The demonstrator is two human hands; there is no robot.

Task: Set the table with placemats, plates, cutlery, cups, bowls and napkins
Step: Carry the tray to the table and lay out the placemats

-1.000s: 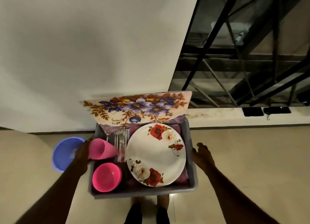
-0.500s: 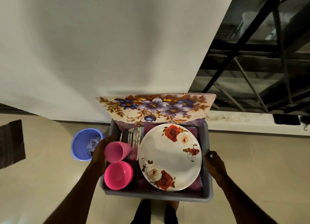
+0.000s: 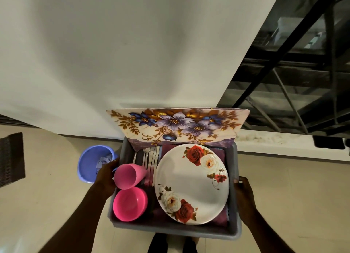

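Head view: a person stands on a tiled floor and carries a grey tub at waist height; no counter is in sight.
Left hand: fingers curled over the tub's left rim, gripping it, beside the mouth of the pink cup.
Right hand: grips the tub's right rim, thumb on top; the fingers below are hidden.
Load between the hands: floral plate tilted on purple napkins; cutlery just left of the plate; the pink cup lying on its side across the cutlery; pink bowl upright, nearer the body than the cup.
Beyond the hands: floral placemats stand on edge against the tub's far wall, overhanging both sides.
Step in hand (judged): carrying the set to the counter; nothing laid yet.
Doing it well: keep the tub level and both grips even, since the loose cup and the tilted plate look likely to slide.
Edges: white wall close ahead; dark metal frame ahead of the right hand.
Open room: blue bin on the floor just outside the left hand, with a dark woven object further left; bare floor outside the right hand.
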